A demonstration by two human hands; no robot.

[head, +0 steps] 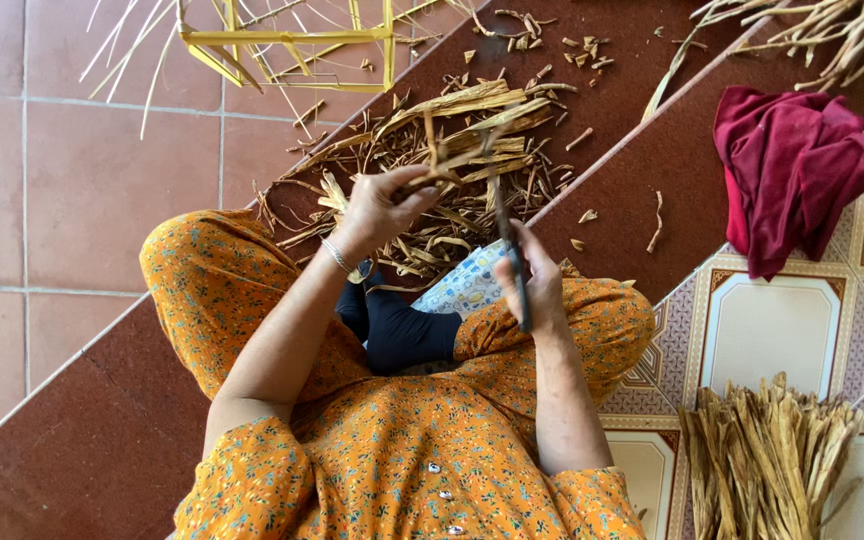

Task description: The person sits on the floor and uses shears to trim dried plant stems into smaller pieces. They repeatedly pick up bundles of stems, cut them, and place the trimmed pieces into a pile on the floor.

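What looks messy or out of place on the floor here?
Dry shavings and offcuts lie scattered over the brown step beyond the knees, unlike the tidy bundle of strips at lower right. A dark red cloth lies crumpled on the patterned tiles.

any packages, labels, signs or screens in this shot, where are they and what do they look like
None in view: no package, label, sign or screen.
Closest is a printed cloth in the lap by the right hand: white with small yellow and blue figures.
The left hand holds dried strips, tan and unwrapped.
Bundle of strips at lower right, loose, tan.
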